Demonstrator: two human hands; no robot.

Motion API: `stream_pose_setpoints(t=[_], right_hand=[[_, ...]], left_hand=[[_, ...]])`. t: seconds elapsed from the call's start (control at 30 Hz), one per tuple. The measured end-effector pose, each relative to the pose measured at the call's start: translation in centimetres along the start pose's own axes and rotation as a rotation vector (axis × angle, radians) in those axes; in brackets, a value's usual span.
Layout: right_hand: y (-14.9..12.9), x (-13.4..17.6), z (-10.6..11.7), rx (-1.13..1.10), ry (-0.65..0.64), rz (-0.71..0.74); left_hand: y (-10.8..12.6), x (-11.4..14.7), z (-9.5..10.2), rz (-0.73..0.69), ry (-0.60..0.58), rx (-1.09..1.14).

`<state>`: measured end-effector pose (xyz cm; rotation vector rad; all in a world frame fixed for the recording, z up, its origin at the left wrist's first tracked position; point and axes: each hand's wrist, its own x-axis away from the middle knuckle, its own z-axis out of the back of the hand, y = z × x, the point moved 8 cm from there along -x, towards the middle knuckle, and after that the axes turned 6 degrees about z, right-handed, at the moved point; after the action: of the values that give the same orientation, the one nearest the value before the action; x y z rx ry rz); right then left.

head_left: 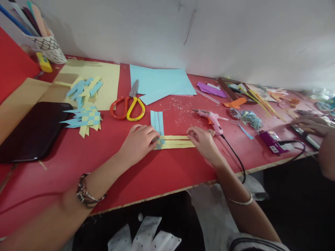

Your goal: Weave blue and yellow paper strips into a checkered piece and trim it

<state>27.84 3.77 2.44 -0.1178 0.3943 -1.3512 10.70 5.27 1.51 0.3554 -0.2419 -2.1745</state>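
Blue paper strips run away from me on the red tabletop and cross yellow paper strips that stretch to the right. At their crossing is a small woven patch. My left hand holds this patch at its left side with curled fingers, partly covering it. Near the right ends of the yellow strips, my right hand pinches one of them between thumb and fingers. Scissors with red and yellow handles lie beyond my left hand. A finished-looking woven blue-and-yellow piece lies to the left.
A pink glue gun with a black cord lies just beyond my right hand. Blue sheets, a yellow sheet and a black tablet-like slab lie around. A purple power strip is right, near another person's hand.
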Motion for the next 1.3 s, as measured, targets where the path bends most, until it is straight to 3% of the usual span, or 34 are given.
stream_pose_setpoints(t=[0.17,0.27,0.4,0.53,0.8,1.3], right_hand=[[-0.2,0.1,1.0,0.112,0.071,-0.021],[-2.1,0.4,1.7,0.172,0.145,0.025],[-6.6,0.7,-0.4,0.183,-0.02,0.236],[-8.7,0.9,-2.3,0.303,-0.146,0.309],[-7.6,1.3,-2.2,0.339,-0.164,0.25],[-3.7,2.5,-0.3,0.306,-0.05,0.087]], left_hand=[[0.0,-0.1,0.0,0.016,-0.013,0.017],[-0.1,-0.1,-0.1,0.02,-0.009,0.013],[0.0,0.0,0.0,0.009,0.006,0.011],[0.1,0.1,0.2,-0.022,0.035,0.007],[0.1,0.1,0.1,-0.037,0.056,0.005],[0.0,0.0,0.0,-0.004,0.033,0.009]])
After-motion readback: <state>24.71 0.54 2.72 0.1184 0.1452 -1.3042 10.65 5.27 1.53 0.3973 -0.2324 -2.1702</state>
